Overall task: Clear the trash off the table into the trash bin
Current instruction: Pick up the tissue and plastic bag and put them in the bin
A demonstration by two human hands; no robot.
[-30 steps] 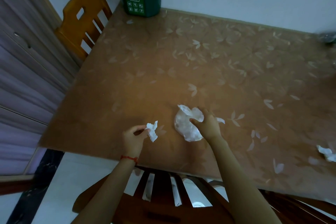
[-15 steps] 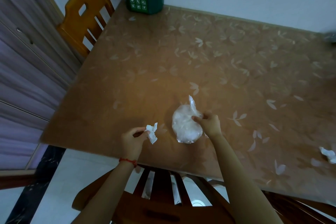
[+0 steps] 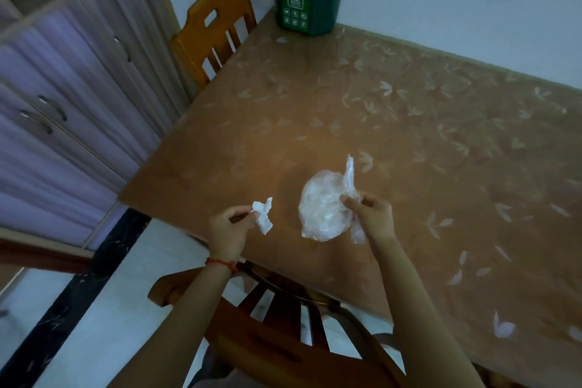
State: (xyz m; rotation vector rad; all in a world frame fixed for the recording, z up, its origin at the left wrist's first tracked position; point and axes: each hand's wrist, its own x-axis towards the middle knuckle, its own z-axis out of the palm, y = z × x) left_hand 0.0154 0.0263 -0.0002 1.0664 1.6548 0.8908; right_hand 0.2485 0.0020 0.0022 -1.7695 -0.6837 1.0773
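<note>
My left hand point(image 3: 229, 228) pinches a small crumpled white tissue point(image 3: 263, 214) just above the table's near edge. My right hand point(image 3: 373, 217) grips a clear crumpled plastic bag point(image 3: 321, 208), which hangs lifted above the brown table point(image 3: 409, 142) with a leaf-pattern cover. A green trash bin point(image 3: 304, 9) with a black liner stands on the table's far left corner against the wall. Its mouth is open at the top of the view.
An orange wooden chair point(image 3: 217, 31) stands at the table's left side near the bin. A dark wooden chair point(image 3: 283, 324) is right below my arms at the near edge. Purple cabinet doors point(image 3: 63, 110) line the left.
My right hand has gathered the plastic bag and lifted it off the table. The view has swung left, so the tissue scrap at the right edge has left the frame. My left hand keeps its tissue.
</note>
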